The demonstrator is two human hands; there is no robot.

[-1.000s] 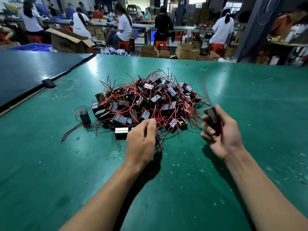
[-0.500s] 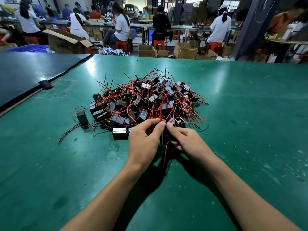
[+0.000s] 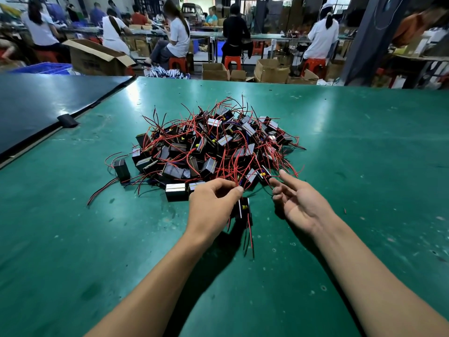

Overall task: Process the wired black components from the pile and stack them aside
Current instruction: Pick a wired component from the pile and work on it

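The left hand [image 3: 212, 206] hides most of the small black boxy component [image 3: 244, 210] at 6 o'clock of the tangled pile of black red-wired components [image 3: 209, 147], so I cannot see its grip; both bare forearms [image 3: 150, 290] run off the bottom edge

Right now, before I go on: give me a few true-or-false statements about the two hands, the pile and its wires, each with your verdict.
1. The left hand pinches a black part whose red wires hang down towards the person. True.
2. The right hand grips a second part. False: it is open, palm up, and holds nothing.
3. The pile lies loose on the green table. True.
4. The wires in the pile are mostly blue. False: they are mostly red.
5. The held part is at the far side of the pile. False: it is at the near edge, between the pile and the person.
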